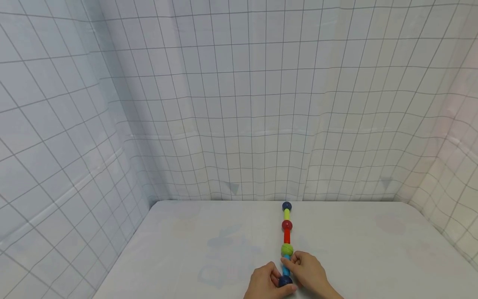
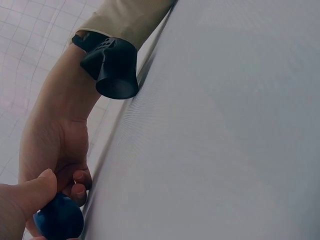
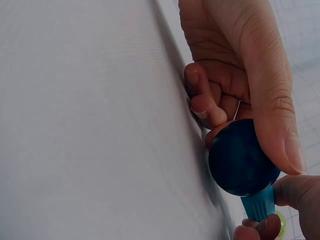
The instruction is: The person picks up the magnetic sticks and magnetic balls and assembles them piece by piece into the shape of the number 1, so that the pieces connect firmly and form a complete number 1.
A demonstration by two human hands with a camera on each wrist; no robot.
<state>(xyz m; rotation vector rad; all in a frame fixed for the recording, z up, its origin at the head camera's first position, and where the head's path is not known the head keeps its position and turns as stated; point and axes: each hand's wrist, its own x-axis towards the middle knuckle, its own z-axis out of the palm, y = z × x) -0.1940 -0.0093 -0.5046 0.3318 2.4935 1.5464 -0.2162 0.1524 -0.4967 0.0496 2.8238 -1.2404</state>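
My left hand (image 1: 264, 282) grips a dark blue ball (image 1: 285, 281) at the near end of a straight chain of toy balls and rods, thumb on one side and fingers on the other. Just beyond it, my right hand (image 1: 309, 272) pinches the light blue rod (image 1: 286, 265) joined to that ball. Farther along come a lime green ball (image 1: 287, 249), a red rod (image 1: 286, 236), a red ball (image 1: 287, 225), a yellow-green rod (image 1: 286, 214) and a dark blue ball (image 1: 286, 206). Up close in the right wrist view, the rod (image 3: 260, 204) shows ridges where it meets the ball.
A white cloth covers the table (image 1: 179, 249). White curtains with a dark grid (image 1: 246, 104) hang behind it and at both sides. The far end of the chain lies near the table's back edge. In the left wrist view, the right wrist wears a black camera (image 2: 115, 70).
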